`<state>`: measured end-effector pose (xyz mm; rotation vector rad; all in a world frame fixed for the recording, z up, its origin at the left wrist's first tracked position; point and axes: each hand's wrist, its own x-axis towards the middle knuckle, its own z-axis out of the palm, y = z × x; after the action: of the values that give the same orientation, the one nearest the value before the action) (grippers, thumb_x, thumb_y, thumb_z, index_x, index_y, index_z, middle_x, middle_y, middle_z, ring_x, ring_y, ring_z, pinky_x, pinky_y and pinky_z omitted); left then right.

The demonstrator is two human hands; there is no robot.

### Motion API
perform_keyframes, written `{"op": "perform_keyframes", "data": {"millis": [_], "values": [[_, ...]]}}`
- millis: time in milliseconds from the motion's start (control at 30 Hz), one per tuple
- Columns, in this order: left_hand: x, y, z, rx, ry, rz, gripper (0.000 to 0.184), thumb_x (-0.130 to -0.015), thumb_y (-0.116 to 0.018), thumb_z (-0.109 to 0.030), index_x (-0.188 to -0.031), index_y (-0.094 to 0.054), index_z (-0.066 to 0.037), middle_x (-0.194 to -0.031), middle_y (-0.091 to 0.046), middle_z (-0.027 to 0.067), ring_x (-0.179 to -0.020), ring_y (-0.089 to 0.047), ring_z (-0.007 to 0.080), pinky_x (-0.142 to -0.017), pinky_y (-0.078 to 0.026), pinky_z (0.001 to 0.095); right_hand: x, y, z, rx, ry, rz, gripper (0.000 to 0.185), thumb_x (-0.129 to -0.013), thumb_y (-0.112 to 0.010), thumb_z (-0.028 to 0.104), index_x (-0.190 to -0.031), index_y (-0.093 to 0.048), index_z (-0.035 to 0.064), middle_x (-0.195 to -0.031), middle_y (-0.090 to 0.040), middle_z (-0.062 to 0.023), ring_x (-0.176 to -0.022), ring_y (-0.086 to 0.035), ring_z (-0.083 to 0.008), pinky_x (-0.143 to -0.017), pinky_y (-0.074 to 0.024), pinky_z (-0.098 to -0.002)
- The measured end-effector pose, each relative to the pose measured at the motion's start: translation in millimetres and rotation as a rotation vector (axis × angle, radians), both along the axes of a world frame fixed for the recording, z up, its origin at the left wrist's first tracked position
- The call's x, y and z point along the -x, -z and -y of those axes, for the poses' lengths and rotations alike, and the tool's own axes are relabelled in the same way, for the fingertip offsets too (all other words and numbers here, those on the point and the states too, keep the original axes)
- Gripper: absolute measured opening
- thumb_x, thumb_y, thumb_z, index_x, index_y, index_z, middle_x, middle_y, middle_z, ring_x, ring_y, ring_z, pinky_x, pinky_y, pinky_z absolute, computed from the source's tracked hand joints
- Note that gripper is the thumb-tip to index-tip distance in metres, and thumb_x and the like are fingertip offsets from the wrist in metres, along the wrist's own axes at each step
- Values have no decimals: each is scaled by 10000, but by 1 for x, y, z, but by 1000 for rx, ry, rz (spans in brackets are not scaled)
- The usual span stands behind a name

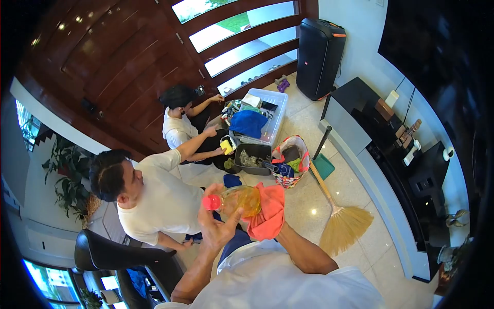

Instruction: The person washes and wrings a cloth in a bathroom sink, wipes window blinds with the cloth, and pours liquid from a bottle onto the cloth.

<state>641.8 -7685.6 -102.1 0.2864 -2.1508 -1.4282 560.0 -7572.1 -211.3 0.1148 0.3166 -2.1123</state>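
My left hand [218,229] is closed around a clear plastic bottle [237,201] of yellow liquid with a red cap. The bottle lies tilted on its side, cap toward the left. A coral-red cloth [268,211] covers the bottle's base end. My right forearm leads up to this cloth, and my right hand [275,226] is mostly hidden by it, gripping the cloth against the bottle.
Two people in white shirts are on the left; one holds a yellow item [227,147]. Ahead stand a clear plastic bin [280,110], a grey bin [252,169] and a patterned basket [288,180]. A broom [346,226] and green dustpan [323,167] lie right, before a TV console [370,139].
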Motion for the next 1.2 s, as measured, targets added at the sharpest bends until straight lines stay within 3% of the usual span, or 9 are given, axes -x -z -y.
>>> {"op": "perform_keyframes", "data": {"millis": [200, 433, 567, 667, 767, 867, 933, 1133, 1200], "values": [[-19, -16, 23, 397, 135, -58, 447, -747, -776, -62, -1088, -493, 2, -1010, -608, 176, -745, -608, 218, -648, -505, 300, -31, 62, -2, 81, -76, 120, 532, -955, -342, 604, -1085, -551, 132, -906, -644, -43, -669, -596, -202, -501, -494, -332], [-39, -18, 35, 371, 153, 38, 399, -742, -806, -60, -837, -420, -16, -1005, -640, 226, -759, -633, 165, -653, -525, 263, -48, 77, -5, -194, -72, -3, 593, -973, -270, 600, -1090, -547, 88, -902, -617, -35, -679, -559, -149, -490, -447, -286], [-49, -7, 39, 451, 94, -74, 455, -734, -817, -99, -836, -377, -49, -964, -667, 219, -710, -671, 234, -604, -545, 287, -58, 37, 3, 67, -151, 49, 623, -971, -257, 611, -1115, -552, 81, -937, -622, -41, -705, -565, -156, -494, -443, -283], [-56, 0, 20, 300, 0, -261, 477, -705, -844, -122, -935, -436, -28, -997, -668, 194, -794, -673, 229, -704, -557, 307, -78, 7, 19, -33, -114, 171, 646, -963, -248, 628, -1132, -553, 85, -942, -629, -47, -723, -584, -179, -517, -446, -282], [-74, 6, 6, 31, -37, -294, 718, -694, -859, -135, -1232, -411, 25, -1094, -618, 156, -969, -627, 262, -881, -511, 345, -105, 1, 36, -85, 118, -357, 606, -970, -270, 605, -1147, -550, 98, -962, -635, -48, -777, -612, -199, -557, -474, -296], [-107, 31, 16, -258, -32, -86, 698, -680, -863, -112, -1210, -428, 16, -1071, -621, 144, -941, -632, 244, -866, -515, 344, -140, 28, 42, -268, 256, -451, 510, -983, -348, 535, -1165, -541, 99, -1004, -642, -77, -824, -629, -232, -628, -526, -337], [-130, 8, 25, -304, 2, -54, 645, -674, -862, -89, -1162, -450, 4, -1052, -627, 128, -934, -631, 217, -842, -520, 335, -154, 28, 38, 125, 144, -143, 397, -993, -419, 409, -1160, -533, 68, -1043, -644, -107, -862, -638, -251, -744, -554, -358], [-186, -62, 60, 1005, 397, 226, 523, -595, -772, 21, -1024, -476, -14, -1006, -576, 161, -868, -614, 324, -740, -467, 421, -204, -40, -12, 196, 111, -21, 342, -950, -509, 122, -1189, -507, -124, -1064, -623, -225, -943, -641, -261, -859, -534, -336], [-197, -73, 64, 1497, 542, 201, 593, -531, -762, -125, -1044, -485, -15, -876, -528, 162, -733, -572, 327, -652, -415, 429, -220, -40, -16, 168, 135, -346, 353, -898, -589, 80, -1194, -533, -106, -1113, -626, -192, -941, -639, -219, -856, -526, -298]]}}
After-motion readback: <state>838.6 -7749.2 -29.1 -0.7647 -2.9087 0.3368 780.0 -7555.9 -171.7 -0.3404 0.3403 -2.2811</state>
